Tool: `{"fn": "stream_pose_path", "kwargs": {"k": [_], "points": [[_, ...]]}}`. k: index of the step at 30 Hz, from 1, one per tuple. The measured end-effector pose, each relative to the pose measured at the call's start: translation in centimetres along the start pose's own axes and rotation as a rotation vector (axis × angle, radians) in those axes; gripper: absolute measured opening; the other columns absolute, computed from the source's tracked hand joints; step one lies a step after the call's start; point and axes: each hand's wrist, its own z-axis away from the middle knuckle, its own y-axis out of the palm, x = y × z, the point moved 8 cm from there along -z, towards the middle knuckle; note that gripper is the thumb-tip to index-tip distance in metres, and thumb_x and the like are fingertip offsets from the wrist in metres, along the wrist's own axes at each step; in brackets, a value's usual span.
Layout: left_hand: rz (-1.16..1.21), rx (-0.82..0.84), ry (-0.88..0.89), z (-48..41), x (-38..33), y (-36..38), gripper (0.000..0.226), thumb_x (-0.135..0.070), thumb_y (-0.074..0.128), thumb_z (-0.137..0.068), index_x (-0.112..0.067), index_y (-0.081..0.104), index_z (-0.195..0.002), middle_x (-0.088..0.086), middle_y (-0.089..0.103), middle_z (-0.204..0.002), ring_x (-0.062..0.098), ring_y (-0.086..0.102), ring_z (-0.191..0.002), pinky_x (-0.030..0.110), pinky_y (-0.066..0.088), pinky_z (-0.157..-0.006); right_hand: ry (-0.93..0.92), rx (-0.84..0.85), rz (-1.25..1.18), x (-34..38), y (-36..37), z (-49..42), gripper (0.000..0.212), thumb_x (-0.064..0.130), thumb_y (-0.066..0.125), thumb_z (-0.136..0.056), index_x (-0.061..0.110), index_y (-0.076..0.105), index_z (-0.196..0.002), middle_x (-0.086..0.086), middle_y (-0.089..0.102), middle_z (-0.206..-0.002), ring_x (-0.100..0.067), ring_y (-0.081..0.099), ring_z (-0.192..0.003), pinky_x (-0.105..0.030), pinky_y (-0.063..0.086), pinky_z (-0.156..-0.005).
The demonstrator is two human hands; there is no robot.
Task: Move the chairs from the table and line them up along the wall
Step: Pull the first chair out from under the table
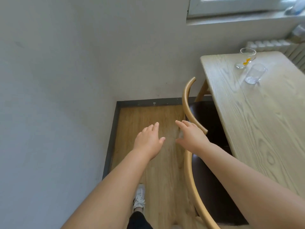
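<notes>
While both hands are held open, the curved backrest [188, 106] is reached toward, running away along the table [257, 123]. It is neared by the right hand [191, 136], possibly touched; the left hand [149, 141] is kept clear, wallward.

Two chairs [189, 103], one table [264, 121] (two glasses [245, 60]).

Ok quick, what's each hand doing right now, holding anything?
Left hand: open, holding nothing, above the floor.
Right hand: open, fingers spread, at the far chair's curved backrest, not gripping it.
</notes>
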Motion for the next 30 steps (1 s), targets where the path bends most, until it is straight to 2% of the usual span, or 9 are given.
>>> {"fn": "stream_pose_path", "kwargs": {"k": [5, 8, 14, 20, 24, 30], "points": [[0.047, 0.069, 0.086, -9.3, 1.6, -0.9, 0.065, -0.043, 0.045, -0.098, -0.024, 0.016, -0.154, 0.002, 0.034, -0.155, 0.022, 0.039, -0.138, 0.040, 0.044, -0.102, 0.177, -0.029, -0.025, -1.7, 0.4, -6.8, 0.079, 0.029, 0.069, -0.085, 0.028, 0.027, -0.151, -0.001, 0.037, -0.154, -0.024, 0.033, -0.142, -0.043, 0.036, -0.112], [0.057, 0.142, 0.132, -14.1, 1.2, -0.6, 0.064, -0.042, 0.045, -0.098, -0.024, 0.018, -0.153, 0.003, 0.040, -0.151, 0.022, 0.046, -0.131, 0.038, 0.047, -0.095, 0.296, -0.033, -0.068, -2.8, 0.2, -10.0, 0.079, 0.029, 0.070, -0.083, 0.029, 0.028, -0.150, 0.001, 0.040, -0.152, -0.024, 0.036, -0.139, -0.043, 0.038, -0.111], [0.064, 0.264, 0.212, -21.5, -2.9, 1.8, 0.064, -0.041, 0.048, -0.097, -0.022, 0.021, -0.152, 0.004, 0.044, -0.148, 0.024, 0.052, -0.125, 0.038, 0.048, -0.092, 0.512, -0.088, -0.146, -7.4, 0.3, -12.6, 0.080, 0.026, 0.071, -0.082, 0.030, 0.029, -0.150, 0.002, 0.041, -0.150, -0.023, 0.040, -0.136, -0.042, 0.042, -0.105], [0.123, 0.415, 0.157, -26.8, -6.5, 6.8, 0.063, -0.040, 0.047, -0.097, -0.022, 0.023, -0.152, 0.006, 0.043, -0.149, 0.027, 0.051, -0.127, 0.037, 0.047, -0.089, 0.649, -0.054, -0.180, -14.3, 2.1, -13.9, 0.078, 0.027, 0.071, -0.083, 0.027, 0.031, -0.149, 0.001, 0.049, -0.144, -0.024, 0.047, -0.130, -0.043, 0.043, -0.104], [0.139, 0.533, 0.030, -29.8, -7.4, 11.2, 0.065, -0.041, 0.047, -0.097, -0.018, 0.022, -0.152, 0.009, 0.045, -0.146, 0.029, 0.049, -0.127, 0.038, 0.045, -0.093, 0.694, 0.067, -0.222, -17.7, 5.4, -15.2, 0.075, 0.025, 0.068, -0.084, 0.027, 0.030, -0.149, -0.001, 0.048, -0.144, -0.026, 0.046, -0.130, -0.043, 0.044, -0.103], [0.219, 0.665, -0.147, -32.7, -7.3, 17.2, 0.076, -0.043, 0.053, -0.094, -0.009, 0.018, -0.152, 0.012, 0.041, -0.150, 0.031, 0.044, -0.133, 0.037, 0.040, -0.099, 0.755, 0.159, -0.312, -20.2, 9.8, -17.8, 0.073, 0.026, 0.068, -0.084, 0.029, 0.032, -0.148, -0.002, 0.053, -0.139, -0.026, 0.052, -0.123, -0.045, 0.047, -0.101]]}}
